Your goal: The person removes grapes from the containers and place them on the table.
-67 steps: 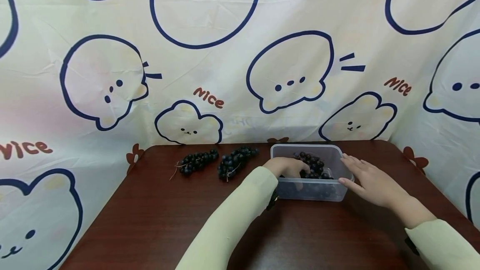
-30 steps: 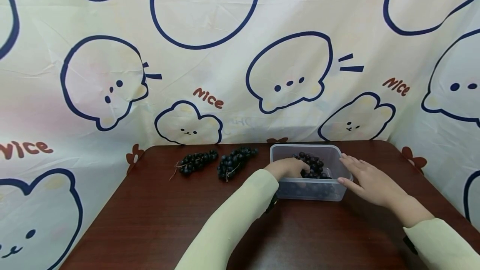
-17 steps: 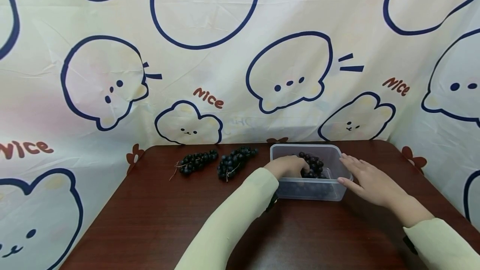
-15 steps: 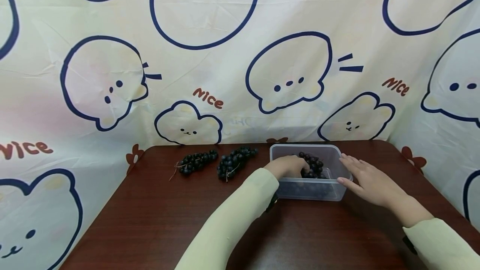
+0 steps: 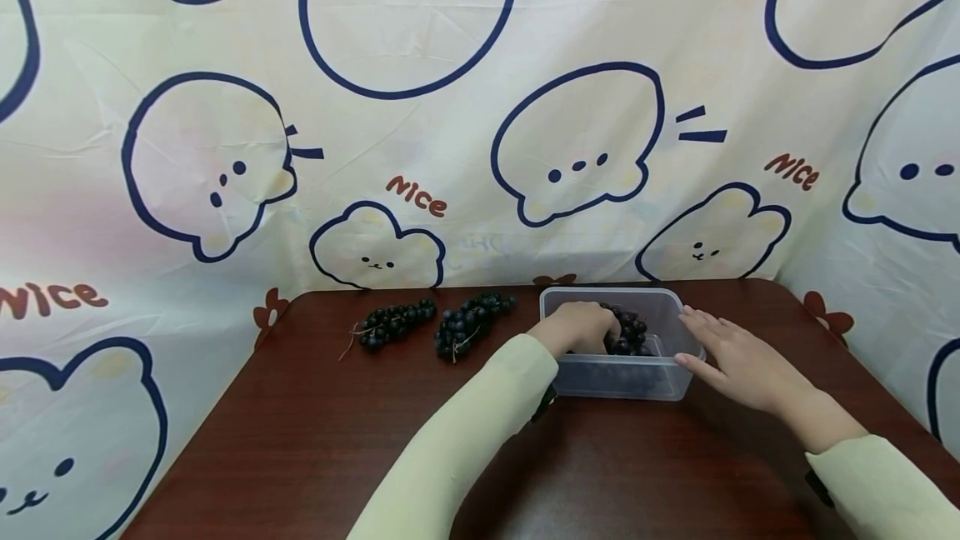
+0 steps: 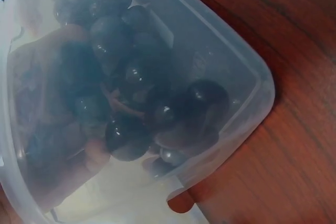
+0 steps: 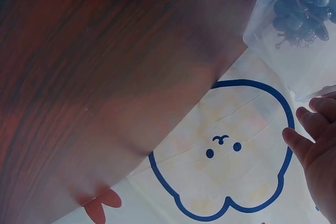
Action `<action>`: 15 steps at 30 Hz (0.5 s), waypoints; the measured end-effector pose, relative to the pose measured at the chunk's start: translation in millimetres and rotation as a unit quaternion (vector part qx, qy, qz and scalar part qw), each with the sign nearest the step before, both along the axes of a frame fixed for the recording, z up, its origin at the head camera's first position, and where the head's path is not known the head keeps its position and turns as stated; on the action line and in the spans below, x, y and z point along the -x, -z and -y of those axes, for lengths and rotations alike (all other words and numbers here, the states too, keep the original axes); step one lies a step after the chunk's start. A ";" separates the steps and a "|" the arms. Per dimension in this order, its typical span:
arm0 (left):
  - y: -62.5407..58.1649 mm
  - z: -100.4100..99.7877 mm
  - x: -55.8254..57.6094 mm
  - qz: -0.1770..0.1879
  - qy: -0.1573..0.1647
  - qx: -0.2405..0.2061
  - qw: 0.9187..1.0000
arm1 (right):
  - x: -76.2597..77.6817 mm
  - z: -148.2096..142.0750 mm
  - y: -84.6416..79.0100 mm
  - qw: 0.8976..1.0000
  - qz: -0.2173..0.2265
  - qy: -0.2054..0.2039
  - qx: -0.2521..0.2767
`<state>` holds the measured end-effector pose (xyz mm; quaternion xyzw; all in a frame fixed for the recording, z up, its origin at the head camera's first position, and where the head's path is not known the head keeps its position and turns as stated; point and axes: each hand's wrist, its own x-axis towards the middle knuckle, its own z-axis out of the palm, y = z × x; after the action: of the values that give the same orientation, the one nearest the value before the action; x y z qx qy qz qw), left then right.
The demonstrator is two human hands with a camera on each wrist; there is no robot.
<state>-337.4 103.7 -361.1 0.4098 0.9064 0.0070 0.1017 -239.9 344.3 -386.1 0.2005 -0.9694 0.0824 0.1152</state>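
Note:
A clear plastic container stands toward the back right of the table. Inside it lies a bunch of dark grapes. My left hand reaches in over the left side, with curled fingers gripping the grapes. Through the cloudy wall in the left wrist view, the hand is pressed up against the grapes; part of the grip is hidden. My right hand is held straight-fingered at the container's right rim, and the right wrist view has its fingertips close by the container wall.
Two more bunches of dark grapes, one farther left and one nearer the container, lie on the brown wooden table. A pale cloth printed with cartoon bears hangs behind the table's back edge.
My left hand has risen slightly inside the container and shifted a little to the right, covering more of the grapes. The right hand has stayed at the right rim.

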 end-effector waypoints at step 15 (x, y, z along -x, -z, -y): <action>-9.1 1.8 -4.5 -0.094 0.030 0.029 0.995 | 1.7 -1.2 2.7 1.000 -0.002 0.001 0.004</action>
<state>-332.9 101.9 -352.0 0.4329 0.8990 -0.0608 0.0285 -241.6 345.5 -388.7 0.1996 -0.9689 0.0863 0.1177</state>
